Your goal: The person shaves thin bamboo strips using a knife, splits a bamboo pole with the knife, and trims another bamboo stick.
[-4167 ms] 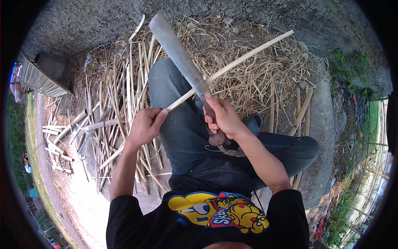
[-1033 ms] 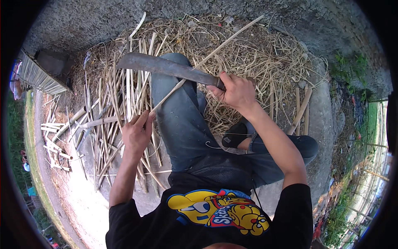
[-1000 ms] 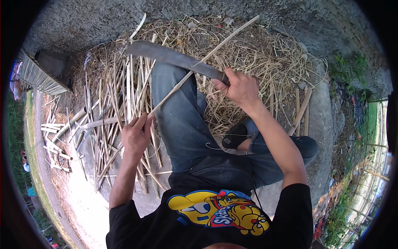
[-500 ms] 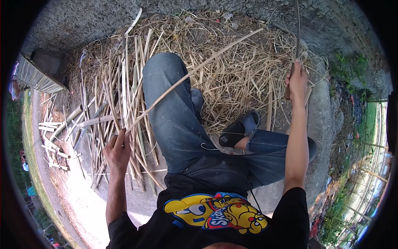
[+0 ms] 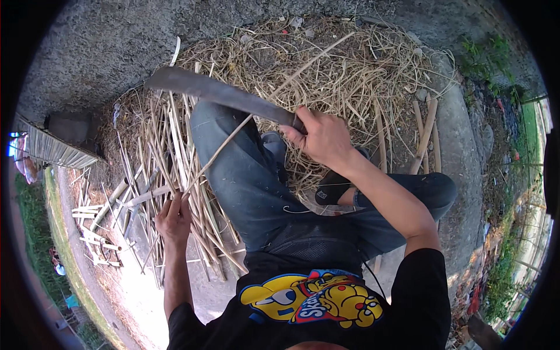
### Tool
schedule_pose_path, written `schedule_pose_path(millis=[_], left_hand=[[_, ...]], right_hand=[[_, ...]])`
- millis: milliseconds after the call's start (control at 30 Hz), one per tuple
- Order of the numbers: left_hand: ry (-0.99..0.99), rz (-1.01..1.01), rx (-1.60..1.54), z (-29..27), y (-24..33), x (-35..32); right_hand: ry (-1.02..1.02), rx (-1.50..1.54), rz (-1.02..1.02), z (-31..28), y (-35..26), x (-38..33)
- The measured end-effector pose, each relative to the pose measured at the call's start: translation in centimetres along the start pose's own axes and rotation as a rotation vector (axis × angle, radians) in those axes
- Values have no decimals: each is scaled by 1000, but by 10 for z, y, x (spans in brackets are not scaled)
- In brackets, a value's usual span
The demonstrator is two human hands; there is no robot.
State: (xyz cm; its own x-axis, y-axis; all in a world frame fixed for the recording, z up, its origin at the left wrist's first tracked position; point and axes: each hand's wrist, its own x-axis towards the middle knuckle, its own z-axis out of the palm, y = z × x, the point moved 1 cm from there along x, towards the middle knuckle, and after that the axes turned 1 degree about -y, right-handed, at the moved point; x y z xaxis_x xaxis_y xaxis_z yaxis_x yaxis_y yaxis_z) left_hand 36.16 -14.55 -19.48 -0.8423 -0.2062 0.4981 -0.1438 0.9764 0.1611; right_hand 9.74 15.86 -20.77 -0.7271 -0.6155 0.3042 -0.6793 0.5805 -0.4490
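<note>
Pale strip [image 5: 226,144], long and thin, slants through the head view from the left hand [image 5: 173,219] up across the raised left knee, its far end over the heap of shavings [image 5: 350,87] toward the far edge of the concrete slab [image 5: 464,198]. The left hand's fingers are curled in, with the near end of the strip pinched in them and next to no gap left. The right hand [image 5: 328,139] is wrapped tightly around the handle of a machete [image 5: 216,91], thumb pressed along the near side. The broad grey blade points left, over the knee, and passes in front of the strip (whether the two touch, I cannot tell).

Beside the left leg, toward the slab's left side, lies a loose pile of strips [image 5: 205,230], crossing one another in many directions. Farther left are thick poles [image 5: 111,204] and some short pale pieces [image 5: 98,245], close to the path bordering the slab. Near the slab's right edge a few sticks [image 5: 424,135] lie side by side, just beyond the shavings. A dark shoe [image 5: 329,189] shows by the near side of that heap.

At the far left corner, against the rough wall [image 5: 116,46], stands a slatted structure [image 5: 64,150] with a dark recess behind it; its inside is too dim to tell what it holds.
</note>
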Motion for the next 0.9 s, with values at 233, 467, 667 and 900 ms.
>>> schedule_pose_path(millis=[233,467,667,900], left_hand=[[-109,28,-12,-7,10,18],[-159,-154,0,-55,-66,-61],[-172,-240,-70,-51,-65,-72],[-211,-231,-160,-43,-44,-25]], right_hand=[[171,-217,-193,10,75,37],[190,-212,568,-65,194,56],[513,-107,621,-116,256,7],[209,72,315,-79,67,12]])
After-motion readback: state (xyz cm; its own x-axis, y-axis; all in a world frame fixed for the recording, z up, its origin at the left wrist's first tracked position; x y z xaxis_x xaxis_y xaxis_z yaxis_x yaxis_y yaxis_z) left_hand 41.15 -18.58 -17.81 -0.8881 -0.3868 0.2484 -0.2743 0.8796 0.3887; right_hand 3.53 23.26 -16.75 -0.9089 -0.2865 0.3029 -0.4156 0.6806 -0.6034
